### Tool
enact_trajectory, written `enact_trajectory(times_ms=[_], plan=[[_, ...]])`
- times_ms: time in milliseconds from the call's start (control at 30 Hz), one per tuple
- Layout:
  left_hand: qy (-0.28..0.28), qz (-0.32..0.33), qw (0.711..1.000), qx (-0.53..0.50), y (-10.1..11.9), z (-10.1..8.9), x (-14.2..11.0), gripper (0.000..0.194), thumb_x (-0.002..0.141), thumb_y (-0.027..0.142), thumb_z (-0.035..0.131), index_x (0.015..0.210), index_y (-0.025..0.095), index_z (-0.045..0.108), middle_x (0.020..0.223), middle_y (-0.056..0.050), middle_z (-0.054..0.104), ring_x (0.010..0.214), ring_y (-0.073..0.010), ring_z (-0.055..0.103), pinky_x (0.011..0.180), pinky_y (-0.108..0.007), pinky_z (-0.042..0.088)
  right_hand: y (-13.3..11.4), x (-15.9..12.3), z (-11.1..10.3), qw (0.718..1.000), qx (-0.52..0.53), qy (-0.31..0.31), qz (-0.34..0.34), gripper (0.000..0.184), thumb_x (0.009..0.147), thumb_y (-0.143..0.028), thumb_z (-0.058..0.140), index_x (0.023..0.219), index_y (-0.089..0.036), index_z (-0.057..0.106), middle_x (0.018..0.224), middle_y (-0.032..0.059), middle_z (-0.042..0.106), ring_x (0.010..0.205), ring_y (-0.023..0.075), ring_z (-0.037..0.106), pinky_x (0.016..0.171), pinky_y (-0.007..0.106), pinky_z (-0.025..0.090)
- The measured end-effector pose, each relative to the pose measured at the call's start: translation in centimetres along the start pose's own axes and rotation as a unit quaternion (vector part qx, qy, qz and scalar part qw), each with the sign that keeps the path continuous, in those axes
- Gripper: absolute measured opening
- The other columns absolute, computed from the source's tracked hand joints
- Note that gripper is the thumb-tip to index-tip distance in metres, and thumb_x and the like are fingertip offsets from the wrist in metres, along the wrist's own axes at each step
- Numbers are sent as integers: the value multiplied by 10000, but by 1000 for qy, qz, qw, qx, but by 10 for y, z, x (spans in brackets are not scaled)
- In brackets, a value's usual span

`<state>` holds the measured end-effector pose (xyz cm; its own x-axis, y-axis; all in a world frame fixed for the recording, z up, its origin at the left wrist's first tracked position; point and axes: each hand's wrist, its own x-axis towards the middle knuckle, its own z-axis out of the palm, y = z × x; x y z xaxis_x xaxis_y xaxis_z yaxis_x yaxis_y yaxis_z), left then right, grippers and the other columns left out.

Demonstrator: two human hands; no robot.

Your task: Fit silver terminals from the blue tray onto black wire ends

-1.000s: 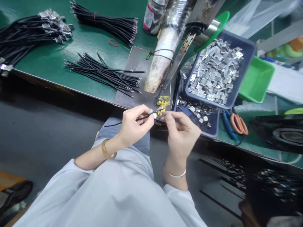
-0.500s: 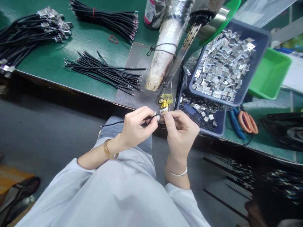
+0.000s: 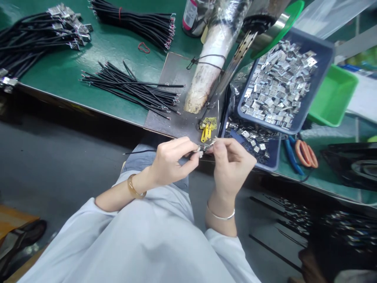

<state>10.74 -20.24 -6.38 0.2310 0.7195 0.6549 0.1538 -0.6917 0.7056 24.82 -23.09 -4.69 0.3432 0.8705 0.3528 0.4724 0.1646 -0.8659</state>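
My left hand (image 3: pixel 171 160) pinches a thin black wire (image 3: pixel 141 151) near its end; the wire trails left over my lap. My right hand (image 3: pixel 231 161) pinches a small metal clip (image 3: pixel 207 146) right at the wire's tip. Both hands meet just in front of the table edge, below a small yellow fixture (image 3: pixel 206 129) on a dark plate (image 3: pixel 176 98). The fingertips hide how wire and clip join.
A loose pile of black wires (image 3: pixel 135 88) lies on the green table (image 3: pixel 97 51), with bundled wires (image 3: pixel 35 35) at the far left. A blue tray of metal clips (image 3: pixel 279 82) stands right, a green bin (image 3: pixel 332 96) and orange-handled scissors (image 3: pixel 306 153) beyond. A wrapped tool (image 3: pixel 209 67) leans over the plate.
Both hands have drawn slightly toward me and down from the yellow fixture, with the clip now held at the wire's tip. The view shifted a little.
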Motion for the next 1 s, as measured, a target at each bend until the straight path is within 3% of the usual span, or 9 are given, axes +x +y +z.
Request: enact_trajectory(times_ms=[100,167,267,333,400,500,600,767,1000], plan=[[-13,-6,999,-31,0,-5,1,102,865,96,596,793,156,634,658,8,612,565,-81,473,585,-200,416,2,3,-4,996,72,-42,17,190,897,-327,704,749,-209,728,588,-38,638,526,100,595,494,206,438],[-52,-92,989,-99,0,-10,4,112,887,152,597,796,142,661,641,12,611,526,-67,446,531,-190,392,3,2,-6,996,76,-48,-12,124,906,-267,697,800,-222,741,654,-31,679,570,99,630,516,198,464],[-116,-247,933,-235,-2,-15,8,163,883,225,609,795,120,697,576,24,573,490,-62,452,480,-174,388,3,-2,-9,989,-36,-12,-143,122,887,-148,703,916,-251,762,825,-9,744,702,109,682,584,203,498],[-112,-296,905,-285,-4,-16,9,164,854,234,638,789,111,724,599,4,620,523,-74,515,523,-176,449,3,-3,-11,969,-119,2,-216,176,860,-127,734,963,-265,769,824,-14,743,678,106,672,568,207,483],[-79,-315,901,-288,-6,-15,10,145,817,230,678,776,110,747,688,-31,702,599,-97,594,601,-190,512,1,-2,-13,970,-111,31,-213,162,874,-174,731,1006,-265,760,722,-35,694,548,85,599,489,207,430],[-38,-329,906,-262,-8,-12,11,128,785,230,710,747,116,755,749,-46,743,673,-123,652,652,-201,546,-5,-3,-14,990,27,73,-114,164,928,-255,677,1089,-255,706,634,-69,622,406,59,478,393,193,359],[-22,-329,913,-240,-10,-10,13,123,779,225,711,718,121,732,708,-25,714,657,-114,641,615,-179,521,-9,-7,-11,995,57,60,-50,125,935,-232,679,1060,-227,672,750,-43,723,443,67,588,426,182,469],[-4,-306,925,-225,-14,-7,18,129,794,229,689,721,125,709,710,-18,691,652,-106,623,598,-179,493,-1,-9,5,992,-23,47,-111,96,886,-135,712,927,-207,663,970,13,775,811,155,775,684,245,645],[13,-213,973,-89,-17,-3,26,147,788,122,636,662,130,710,569,27,535,532,-63,414,507,-201,324,8,6,18,993,2,25,-113,105,878,-128,694,850,-207,631,982,21,782,810,136,766,678,223,634]])
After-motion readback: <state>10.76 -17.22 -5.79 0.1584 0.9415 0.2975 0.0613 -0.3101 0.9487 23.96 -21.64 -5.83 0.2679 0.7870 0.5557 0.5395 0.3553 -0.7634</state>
